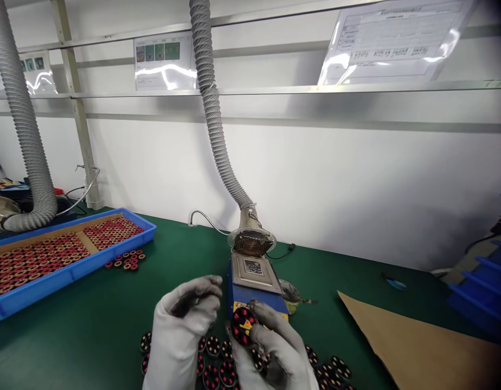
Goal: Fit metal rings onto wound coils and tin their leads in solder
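My left hand (189,309), in a whitish glove with dark stains, is raised at the middle of the bench. Its fingers are loosely bent with a gap between them, and I see nothing held there. To its right, my gloved right hand (281,344) grips a round black coil part (243,326) with red segments and a small yellow piece on its face. More small round parts (259,358) show below it at the palm; whether they are held or lie behind is unclear. Around and partly behind both hands lie several similar black parts (213,346) with red or gold segments.
Ahead stands a blue device with a metal top plate (256,273), under a flexible exhaust hose (213,103). A blue tray (77,275) of red-and-gold round parts is at left, loose ones (128,261) beside it. Brown cardboard (421,346) and blue bins (484,287) are at right.
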`<state>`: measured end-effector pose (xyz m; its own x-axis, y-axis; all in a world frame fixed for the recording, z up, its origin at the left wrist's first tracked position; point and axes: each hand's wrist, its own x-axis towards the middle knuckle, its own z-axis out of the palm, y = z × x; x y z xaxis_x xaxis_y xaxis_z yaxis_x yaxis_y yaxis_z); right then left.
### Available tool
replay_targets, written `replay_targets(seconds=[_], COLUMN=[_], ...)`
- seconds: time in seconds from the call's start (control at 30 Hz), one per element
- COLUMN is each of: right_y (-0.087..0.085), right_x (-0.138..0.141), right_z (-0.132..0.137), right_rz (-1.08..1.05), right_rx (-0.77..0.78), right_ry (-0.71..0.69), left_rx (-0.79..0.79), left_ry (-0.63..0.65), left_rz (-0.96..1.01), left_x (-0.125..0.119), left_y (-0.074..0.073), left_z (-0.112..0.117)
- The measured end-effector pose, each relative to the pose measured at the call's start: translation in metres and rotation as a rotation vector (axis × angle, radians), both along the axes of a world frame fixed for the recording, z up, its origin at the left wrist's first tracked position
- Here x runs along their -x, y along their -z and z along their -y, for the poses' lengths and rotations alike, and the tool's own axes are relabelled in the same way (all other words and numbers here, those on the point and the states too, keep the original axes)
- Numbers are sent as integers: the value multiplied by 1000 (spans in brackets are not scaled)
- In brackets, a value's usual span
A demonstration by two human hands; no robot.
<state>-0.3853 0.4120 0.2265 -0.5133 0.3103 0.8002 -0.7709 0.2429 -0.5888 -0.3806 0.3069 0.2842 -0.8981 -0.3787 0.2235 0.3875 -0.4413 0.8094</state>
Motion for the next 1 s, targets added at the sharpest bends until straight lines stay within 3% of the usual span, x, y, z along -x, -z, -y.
replay_targets(seconds=[0.17,0.37,0.53,0.7,0.83,1.0], right_y=[0,3,3,2,3,2], right_x=[0,2,7,10,10,8], right_z=[0,-1,-2,-5,-7,-3], right_rz=[-26,-54,-97,-182,-212,-148], right_rx=[0,-104,-79,-263,-393,-280], right_ry=[-55,-43,-28,80,122,119], left_rx=[81,151,133,260,194,-3], left_ry=[241,223,164,336,288,102], left_rz=[159,150,41,112,85,41], left_x=[-1,2,1,1,6,8], left_y=[-4,4,-2,-11,-2,0], left_z=[-1,3,9,1,-4,4])
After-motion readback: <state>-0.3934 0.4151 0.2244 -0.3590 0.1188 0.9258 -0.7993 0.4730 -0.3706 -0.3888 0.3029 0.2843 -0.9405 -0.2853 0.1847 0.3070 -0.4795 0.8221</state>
